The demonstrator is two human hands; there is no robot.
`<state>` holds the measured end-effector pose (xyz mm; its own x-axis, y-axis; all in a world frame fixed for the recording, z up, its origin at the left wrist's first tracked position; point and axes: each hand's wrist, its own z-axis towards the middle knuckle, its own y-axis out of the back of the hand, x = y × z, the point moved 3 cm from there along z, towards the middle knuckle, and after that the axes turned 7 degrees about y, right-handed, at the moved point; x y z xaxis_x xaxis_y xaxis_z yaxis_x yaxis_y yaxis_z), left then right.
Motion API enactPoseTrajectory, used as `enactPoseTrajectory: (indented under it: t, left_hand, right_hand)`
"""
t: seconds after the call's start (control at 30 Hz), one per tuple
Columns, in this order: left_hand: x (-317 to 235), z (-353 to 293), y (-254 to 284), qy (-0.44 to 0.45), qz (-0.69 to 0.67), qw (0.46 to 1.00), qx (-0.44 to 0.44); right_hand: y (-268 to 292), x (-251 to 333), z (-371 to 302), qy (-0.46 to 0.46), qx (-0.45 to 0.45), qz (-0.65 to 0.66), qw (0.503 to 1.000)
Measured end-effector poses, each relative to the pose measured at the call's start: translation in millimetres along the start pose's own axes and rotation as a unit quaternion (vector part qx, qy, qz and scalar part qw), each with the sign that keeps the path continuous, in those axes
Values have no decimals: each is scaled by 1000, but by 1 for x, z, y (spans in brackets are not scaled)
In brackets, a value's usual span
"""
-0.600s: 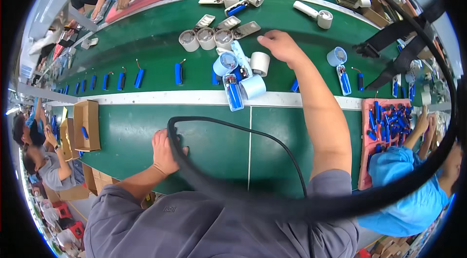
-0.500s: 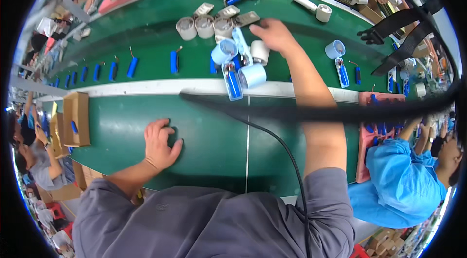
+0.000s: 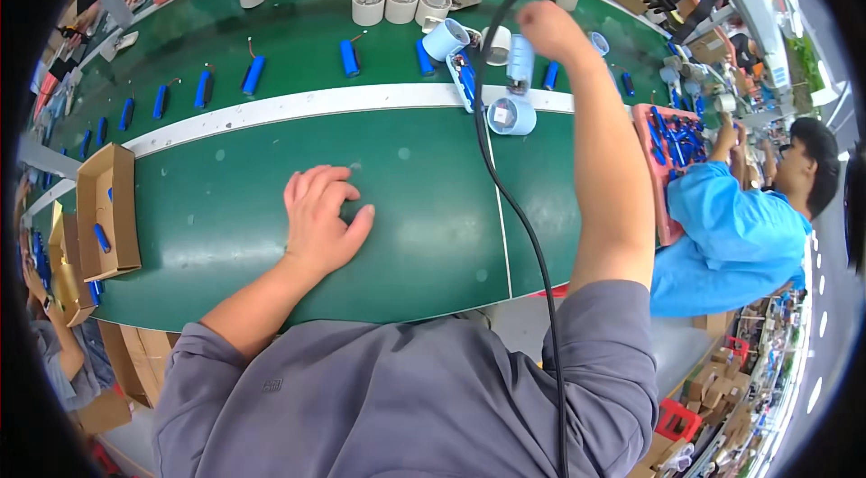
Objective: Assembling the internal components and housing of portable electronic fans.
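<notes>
My left hand (image 3: 323, 216) rests on the green tabletop (image 3: 406, 207), fingers spread and holding nothing. My right hand (image 3: 552, 29) is stretched over the belt, its fingers curled. Whether anything is inside them is hidden. Right beside it is the end of a light-blue plastic handle (image 3: 520, 63), with a round light-blue head (image 3: 511, 115) at its near end. To the left lies another light-blue round shell (image 3: 446, 38), its open handle (image 3: 465, 81) holding a blue battery. A white cylinder (image 3: 496, 45) stands between them. One blue battery (image 3: 550, 75) sits just right of the handle.
Blue wired batteries (image 3: 253, 75) line the belt to the left. White round shells (image 3: 401, 4) stand farther back. A cardboard box (image 3: 110, 252) is at left; a pink tray (image 3: 663, 230) and a co-worker in blue (image 3: 731, 216) are at right. A black cable (image 3: 528, 239) crosses the view.
The view has shifted. My right hand and the light-blue piece beside it are farther right, the piece now apart from the other light-blue shell. My left hand stays on the tabletop.
</notes>
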<state>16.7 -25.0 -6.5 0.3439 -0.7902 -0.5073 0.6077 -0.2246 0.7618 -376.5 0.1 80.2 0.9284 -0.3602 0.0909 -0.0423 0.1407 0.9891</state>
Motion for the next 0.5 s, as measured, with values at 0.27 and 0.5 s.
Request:
enactPoseTrajectory:
  t: [0.27, 0.5]
  left_hand:
    - [-41, -54, 2, -163, -352, 898, 209]
    - [-19, -60, 13, -180, -317, 895, 255]
  right_hand:
    - [-14, 107, -74, -28, -64, 191, 979]
    - [-103, 267, -91, -148, 99, 526, 832]
